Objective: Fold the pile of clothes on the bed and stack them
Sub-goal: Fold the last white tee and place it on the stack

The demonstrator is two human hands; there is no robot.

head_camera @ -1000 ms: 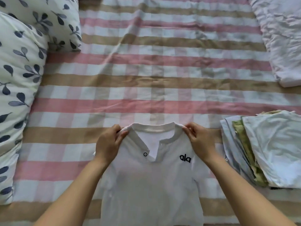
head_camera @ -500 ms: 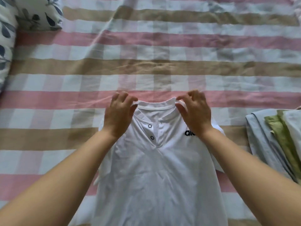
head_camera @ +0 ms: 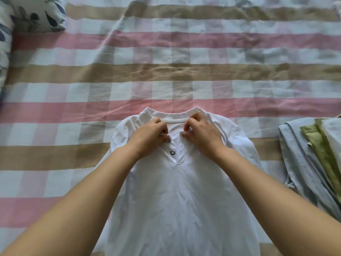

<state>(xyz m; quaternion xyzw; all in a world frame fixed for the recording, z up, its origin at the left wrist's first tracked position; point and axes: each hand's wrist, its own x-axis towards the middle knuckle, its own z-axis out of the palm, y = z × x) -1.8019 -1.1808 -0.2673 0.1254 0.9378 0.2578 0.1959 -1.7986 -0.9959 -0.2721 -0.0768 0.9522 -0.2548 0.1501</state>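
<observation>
A white shirt [head_camera: 173, 200] with a buttoned neck placket lies flat and face up on the striped bed sheet [head_camera: 166, 71], collar pointing away from me. My left hand [head_camera: 150, 137] pinches the left flap of the placket beside a black-ringed snap. My right hand [head_camera: 201, 134] pinches the right flap, hiding the chest logo. Both hands rest on the shirt just below the collar. A stack of folded clothes [head_camera: 313, 159], pale blue, green and white, sits at the right edge.
A leaf-print pillow [head_camera: 35, 13] fills the top left corner, with another at the far left edge. Pink, tan and white checked sheet stretches beyond the shirt and on its left.
The shirt was carried forward by its shoulders and now lies flat. Both hands let go of the shoulders and moved inward to the placket at the neck opening.
</observation>
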